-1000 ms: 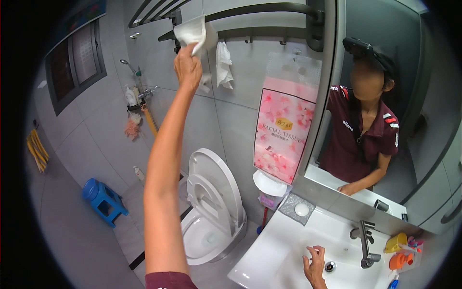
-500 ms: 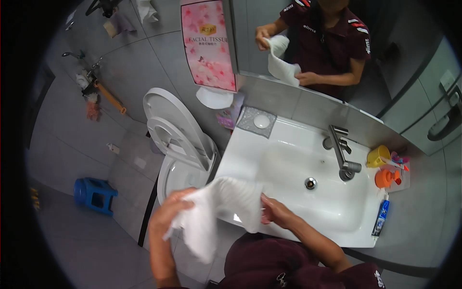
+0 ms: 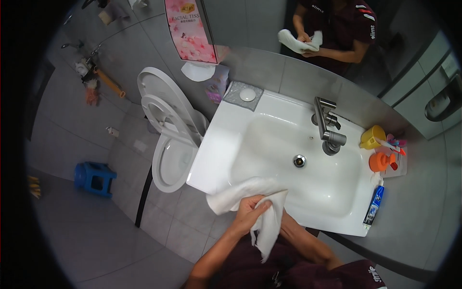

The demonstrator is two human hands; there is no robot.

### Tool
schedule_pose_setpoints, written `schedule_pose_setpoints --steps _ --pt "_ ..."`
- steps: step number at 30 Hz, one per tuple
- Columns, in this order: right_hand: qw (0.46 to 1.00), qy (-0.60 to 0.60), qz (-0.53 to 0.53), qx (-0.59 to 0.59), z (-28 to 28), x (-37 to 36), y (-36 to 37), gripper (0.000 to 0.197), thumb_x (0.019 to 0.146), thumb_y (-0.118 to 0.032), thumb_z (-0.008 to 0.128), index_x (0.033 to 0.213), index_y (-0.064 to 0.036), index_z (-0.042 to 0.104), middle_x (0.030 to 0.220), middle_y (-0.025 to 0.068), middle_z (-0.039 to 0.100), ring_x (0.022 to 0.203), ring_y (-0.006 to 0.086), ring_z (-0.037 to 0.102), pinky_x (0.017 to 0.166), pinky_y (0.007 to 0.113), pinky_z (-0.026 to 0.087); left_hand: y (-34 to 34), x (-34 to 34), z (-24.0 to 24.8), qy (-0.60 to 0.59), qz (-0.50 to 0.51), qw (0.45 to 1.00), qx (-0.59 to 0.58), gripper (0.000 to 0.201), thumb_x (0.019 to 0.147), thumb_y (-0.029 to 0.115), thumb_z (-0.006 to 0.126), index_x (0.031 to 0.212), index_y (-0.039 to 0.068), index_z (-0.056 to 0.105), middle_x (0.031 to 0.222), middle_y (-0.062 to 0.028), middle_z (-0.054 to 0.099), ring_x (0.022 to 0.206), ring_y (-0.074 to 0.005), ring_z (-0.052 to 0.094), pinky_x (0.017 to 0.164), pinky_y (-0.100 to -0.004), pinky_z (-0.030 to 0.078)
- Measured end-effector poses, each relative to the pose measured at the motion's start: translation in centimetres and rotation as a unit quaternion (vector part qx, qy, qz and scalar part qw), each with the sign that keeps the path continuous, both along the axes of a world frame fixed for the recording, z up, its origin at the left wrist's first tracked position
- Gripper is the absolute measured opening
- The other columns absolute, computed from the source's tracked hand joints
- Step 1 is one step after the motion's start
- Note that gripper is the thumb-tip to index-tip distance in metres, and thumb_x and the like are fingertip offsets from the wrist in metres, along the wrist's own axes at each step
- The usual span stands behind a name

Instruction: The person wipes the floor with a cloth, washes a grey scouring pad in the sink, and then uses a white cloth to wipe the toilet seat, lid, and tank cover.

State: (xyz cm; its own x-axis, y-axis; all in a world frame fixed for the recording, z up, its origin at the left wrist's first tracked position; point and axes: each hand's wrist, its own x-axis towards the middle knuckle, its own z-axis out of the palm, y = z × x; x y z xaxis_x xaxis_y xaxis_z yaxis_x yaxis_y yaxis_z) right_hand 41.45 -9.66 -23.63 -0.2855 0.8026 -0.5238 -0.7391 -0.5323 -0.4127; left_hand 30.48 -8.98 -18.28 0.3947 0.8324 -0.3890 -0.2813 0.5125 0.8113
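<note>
— Looking down from your head, what does your left hand [image 3: 249, 215] have?

— It's closed around a white cloth [image 3: 230, 197], my thumb lying on the fabric. One end hangs down from my fingers; the rest spreads out to the left.

— And your right hand [image 3: 286, 223]?

— It's mostly hidden behind the hanging end, so I can't tell whether its fingers grip anything.

— Where exactly is the cloth?

— Right in front of me, at the near edge of the white sink [image 3: 269, 144]. I can't tell whether it touches the rim.

— What's around it?

— The grey tap [image 3: 321, 118] stands at the back of the sink. On the right I have a yellow cup [image 3: 372, 138], an orange bottle [image 3: 378, 163] just beside it and, nearer to me, a blue tube [image 3: 374, 206]. The toilet [image 3: 158, 79] is to my left, its lid raised.

— Anything in the mirror [image 3: 264, 24]?

— My shirt, my forearms and the same cloth, held in front of me.
</note>
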Motion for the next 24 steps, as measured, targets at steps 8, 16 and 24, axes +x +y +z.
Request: schedule_pose_setpoints --steps 8,16,24 --pt "0.997 -0.002 -0.074 -0.009 -0.3 0.9 1.0 0.019 0.088 -0.019 0.05 0.098 -0.0031 0.053 0.085 0.0037 0.057 0.075 0.0127 0.056 0.064 0.025 0.048 -1.9 2.9 -3.6 0.36 0.075 0.835 0.408 0.032 0.083 0.01 0.056 0.112 0.001 0.047 0.096 -0.0173 0.054 0.078 -0.03 0.057 0.064 -0.033 0.047" --pt "0.853 -0.449 -0.096 0.246 3.1 -2.4 13.4 0.026 0.079 -0.015 0.063 0.1 -0.0004 0.057 0.084 0.0044 0.061 0.077 0.0102 0.055 0.068 0.024 0.044 -2.3 -7.8 -1.4 0.449 0.123 0.783 0.412 0.063 0.074 0.019 0.068 0.126 0.002 0.037 0.123 -0.0205 0.032 0.104 -0.0329 0.045 0.086 -0.0363 0.041" --pt "0.538 -0.789 0.136 0.265 -5.2 -9.1 29.3 0.056 0.082 -0.046 0.047 0.126 -0.0111 0.045 0.133 0.0191 0.035 0.123 0.0374 0.03 0.101 0.043 0.026 -3.3 -20.3 -5.8 0.413 0.262 0.854 0.177 0.041 0.078 0.0 0.054 0.118 -0.001 0.044 0.105 -0.0139 0.048 0.079 -0.0172 0.055 0.067 -0.0277 0.046"
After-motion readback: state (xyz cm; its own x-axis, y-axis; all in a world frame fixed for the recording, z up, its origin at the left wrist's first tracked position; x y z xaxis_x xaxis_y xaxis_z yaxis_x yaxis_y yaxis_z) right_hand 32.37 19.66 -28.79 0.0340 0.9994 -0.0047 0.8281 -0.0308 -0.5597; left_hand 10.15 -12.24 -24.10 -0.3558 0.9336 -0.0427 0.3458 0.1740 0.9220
